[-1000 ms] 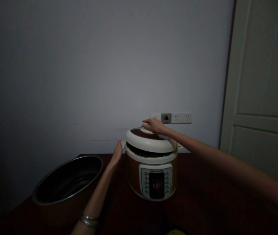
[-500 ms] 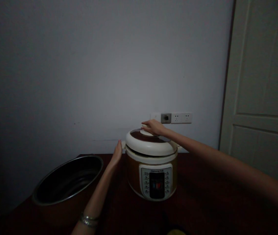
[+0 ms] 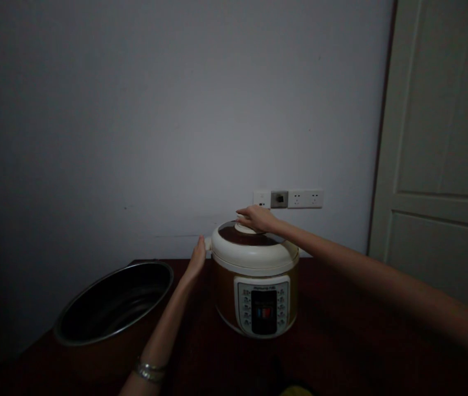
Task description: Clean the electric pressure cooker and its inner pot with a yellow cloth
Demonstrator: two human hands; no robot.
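Observation:
An electric pressure cooker [image 3: 225, 291] with a brown body and a button panel stands on the dark red table. Its white lid [image 3: 254, 256] with a brown top sits level on the rim, with no gap showing at the front. My right hand [image 3: 257, 219] is closed over the knob on top of the lid. At the cooker's left side my left hand [image 3: 196, 257] rests against the white side handle [image 3: 208, 243], its fingers wrapped behind it and partly hidden. A bracelet circles my left wrist.
A dark inner pot [image 3: 114, 335] with a metal rim stands at the left, close to my left forearm. Wall sockets [image 3: 306, 198] sit behind the cooker. A door [image 3: 440, 165] is at the right. Part of a yellow thing [image 3: 295, 391] shows at the bottom edge.
The lid has come down onto the cooker, and the gap at its front has closed. My right hand has lowered with it. My left hand stays at the side handle.

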